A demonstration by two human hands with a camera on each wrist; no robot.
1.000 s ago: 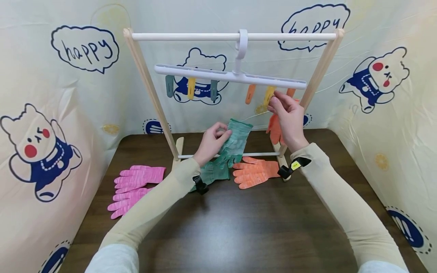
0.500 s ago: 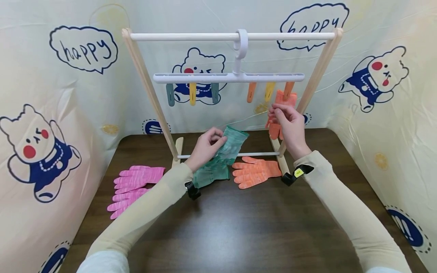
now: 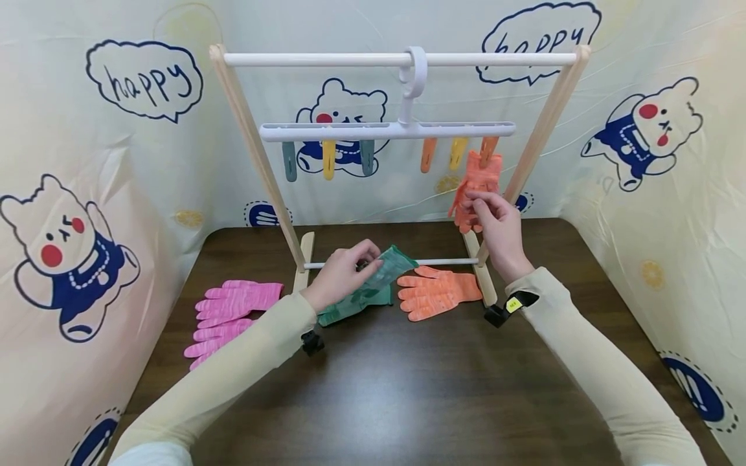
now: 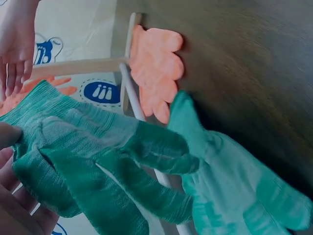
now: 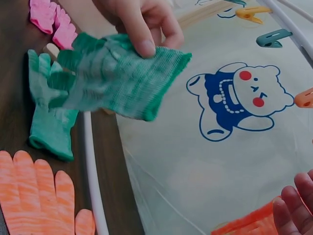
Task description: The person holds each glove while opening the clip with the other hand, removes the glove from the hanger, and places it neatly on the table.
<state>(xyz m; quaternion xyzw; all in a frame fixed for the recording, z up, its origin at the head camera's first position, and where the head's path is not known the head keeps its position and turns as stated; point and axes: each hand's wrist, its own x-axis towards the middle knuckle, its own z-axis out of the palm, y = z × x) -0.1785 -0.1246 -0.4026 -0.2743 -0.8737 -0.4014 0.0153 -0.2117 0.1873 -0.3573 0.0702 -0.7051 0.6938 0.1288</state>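
My left hand (image 3: 344, 272) pinches a green knit glove (image 5: 122, 81) near its cuff and holds it tilted above the table. Under it, a second green glove (image 5: 51, 107) lies on the table. My right hand (image 3: 502, 233) has loosely bent fingers with nothing gripped. It overlaps an orange glove (image 3: 484, 178) in the head view, which hangs by its cuff from an orange clip (image 3: 488, 149) at the hanger's right end. Another orange glove (image 3: 437, 293) lies flat on the table between my hands.
A white hanger (image 3: 384, 132) with several coloured clips hooks over the top bar (image 3: 315, 60) of a wooden-legged rack. Two pink gloves, an upper one (image 3: 241, 301) and a lower one (image 3: 212, 340), lie at the table's left. A printed cloth (image 3: 629, 213) surrounds the table.
My left hand has moved down and left with the green glove, away from the hanger. My right hand has dropped from beside the yellow clip to in front of the hanging orange glove. The hanger has levelled.
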